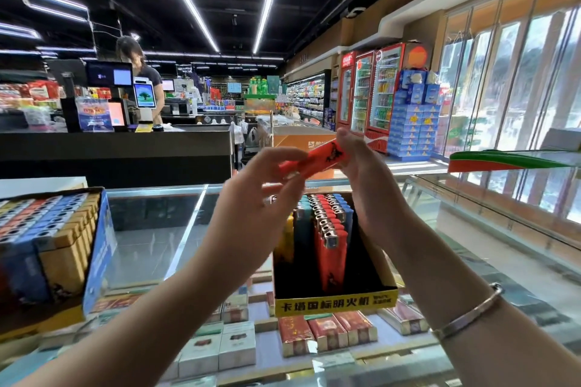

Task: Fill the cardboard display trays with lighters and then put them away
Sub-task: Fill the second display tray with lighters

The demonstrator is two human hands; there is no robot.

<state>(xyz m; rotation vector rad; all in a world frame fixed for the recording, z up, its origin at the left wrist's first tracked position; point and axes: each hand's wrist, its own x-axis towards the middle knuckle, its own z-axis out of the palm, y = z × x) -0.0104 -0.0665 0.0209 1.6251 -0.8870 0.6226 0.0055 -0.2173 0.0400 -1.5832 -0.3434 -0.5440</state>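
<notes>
Both hands hold one red lighter (317,159) level above the counter. My left hand (254,198) pinches its left end; my right hand (364,173) grips its right end. Below them a black and yellow cardboard display tray (333,303) stands on the glass counter, partly filled with upright red, blue and yellow lighters (327,229). Its near part and right side are empty. At the left a second tray with blue sides (100,248) is packed full of lighters.
The glass counter top (151,229) covers several cigarette packs (327,333). A black checkout desk (116,148) stands behind, with a person at the screens. A glass shelf (503,160) juts in from the right. Drink fridges stand far back.
</notes>
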